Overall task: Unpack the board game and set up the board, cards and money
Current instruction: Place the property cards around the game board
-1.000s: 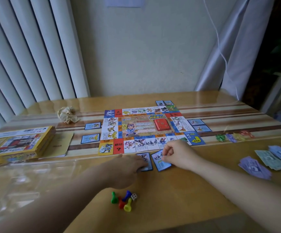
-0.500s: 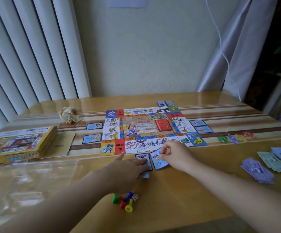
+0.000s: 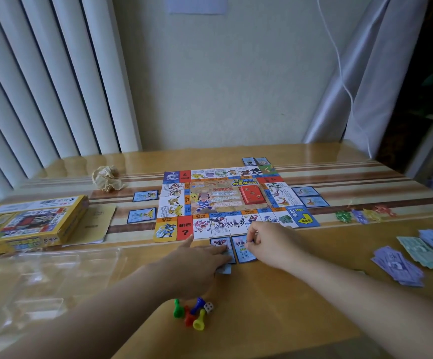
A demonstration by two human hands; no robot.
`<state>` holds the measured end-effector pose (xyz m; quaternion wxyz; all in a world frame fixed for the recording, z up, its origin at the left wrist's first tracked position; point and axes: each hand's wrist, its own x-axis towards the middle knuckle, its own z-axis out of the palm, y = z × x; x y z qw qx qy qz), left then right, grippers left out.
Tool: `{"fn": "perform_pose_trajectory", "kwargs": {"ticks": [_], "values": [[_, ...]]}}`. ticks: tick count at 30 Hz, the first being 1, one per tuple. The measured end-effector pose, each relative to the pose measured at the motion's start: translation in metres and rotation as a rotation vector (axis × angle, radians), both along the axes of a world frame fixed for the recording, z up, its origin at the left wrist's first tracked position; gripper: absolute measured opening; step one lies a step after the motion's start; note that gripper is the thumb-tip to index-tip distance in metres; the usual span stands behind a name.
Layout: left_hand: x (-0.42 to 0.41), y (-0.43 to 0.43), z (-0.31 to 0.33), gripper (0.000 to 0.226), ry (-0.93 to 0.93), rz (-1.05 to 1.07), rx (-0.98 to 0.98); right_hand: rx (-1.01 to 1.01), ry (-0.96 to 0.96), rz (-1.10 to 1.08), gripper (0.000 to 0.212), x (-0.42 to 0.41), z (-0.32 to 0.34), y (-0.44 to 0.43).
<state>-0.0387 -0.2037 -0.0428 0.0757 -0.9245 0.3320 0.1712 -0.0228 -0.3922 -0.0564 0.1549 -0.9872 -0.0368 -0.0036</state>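
Note:
The colourful game board (image 3: 223, 198) lies open at the table's middle, with a red card deck (image 3: 251, 194) on it. Two blue cards sit just in front of its near edge. My left hand (image 3: 197, 257) lies palm down with its fingers on the left card (image 3: 220, 242). A pale card corner (image 3: 224, 269) pokes out under its palm. My right hand (image 3: 272, 242) pinches the top edge of the right card (image 3: 244, 252). Piles of purple money (image 3: 399, 265) and green money (image 3: 420, 251) lie at the right.
Coloured pawns (image 3: 192, 312) and a die (image 3: 208, 307) lie near me. The yellow box (image 3: 29, 221), a booklet (image 3: 96, 224) and a clear plastic tray (image 3: 41, 281) are on the left, and crumpled paper (image 3: 106, 177) is behind them. Small coloured pieces (image 3: 363, 215) and more blue cards (image 3: 306, 191) flank the board.
My left hand has spread, one finger now pointing at the board's edge, and a pale card shows under its palm. My right hand has stayed on the right card.

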Motion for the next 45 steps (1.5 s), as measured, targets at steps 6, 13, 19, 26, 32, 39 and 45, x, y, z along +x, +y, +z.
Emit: {"fn": "perform_pose_trajectory", "kwargs": {"ticks": [6, 13, 19, 26, 32, 39, 45], "values": [[0.000, 0.000, 0.000, 0.056, -0.004, 0.002, -0.003, -0.084, -0.018, 0.014, 0.007, 0.001, 0.001, 0.003], [-0.002, -0.001, 0.003, 0.057, -0.009, -0.001, 0.016, -0.057, -0.029, 0.017, 0.008, 0.001, -0.002, 0.004], [-0.002, -0.002, 0.003, 0.056, -0.009, 0.005, 0.020, -0.093, -0.064, 0.051, 0.007, -0.001, 0.002, 0.004], [-0.002, -0.002, 0.002, 0.055, -0.009, 0.001, 0.021, -0.413, 0.069, 0.447, 0.046, -0.014, 0.014, -0.015], [-0.003, -0.003, 0.004, 0.055, -0.006, 0.006, 0.016, -0.467, 0.130, 0.439, 0.055, -0.025, 0.007, -0.014], [-0.005, -0.002, 0.006, 0.055, -0.028, -0.004, 0.017, -0.472, 0.133, 0.430, 0.056, -0.027, 0.007, -0.011], [-0.005, -0.001, 0.012, 0.049, -0.054, 0.038, -0.106, -0.417, 0.106, 0.420, 0.055, -0.027, 0.011, -0.012]]}}
